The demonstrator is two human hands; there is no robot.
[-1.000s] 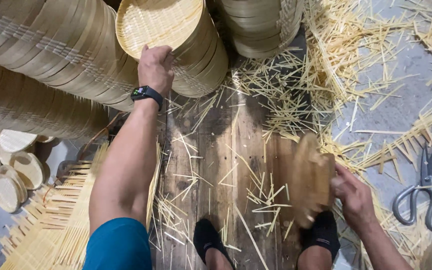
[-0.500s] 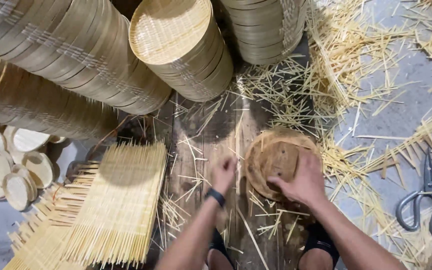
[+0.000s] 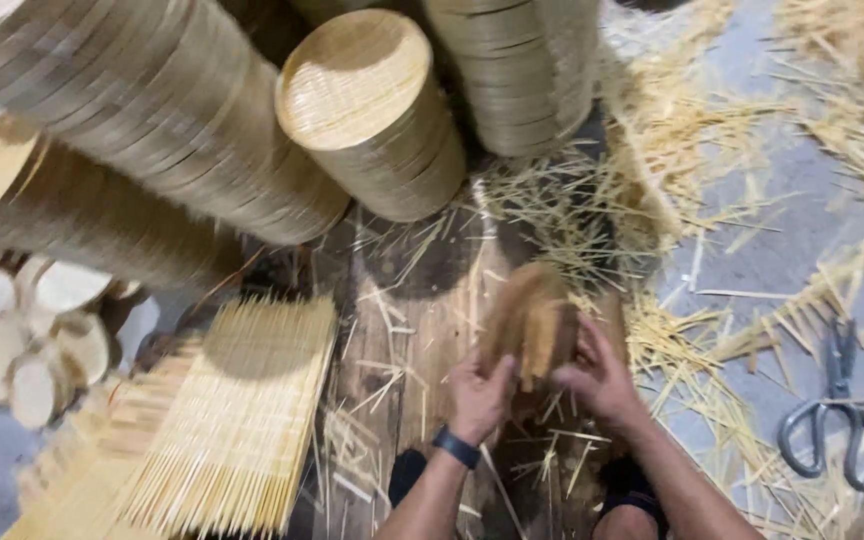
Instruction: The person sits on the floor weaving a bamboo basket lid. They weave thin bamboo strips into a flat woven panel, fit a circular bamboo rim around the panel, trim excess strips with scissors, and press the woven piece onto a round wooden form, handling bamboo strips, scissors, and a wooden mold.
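- My left hand and right hand both grip a round woven bamboo piece, fingers curled on its edges, above the wooden board.
- Stacked bamboo steamer rings stand beyond.
- Bamboo slat mats lie left; scissors lie right.

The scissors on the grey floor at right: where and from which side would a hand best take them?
Take the scissors by their two loop handles, which lie at the near end, toward the person; the blades point away. They lie flat and apart from the right hand, so coming down from above on the near side looks easiest.
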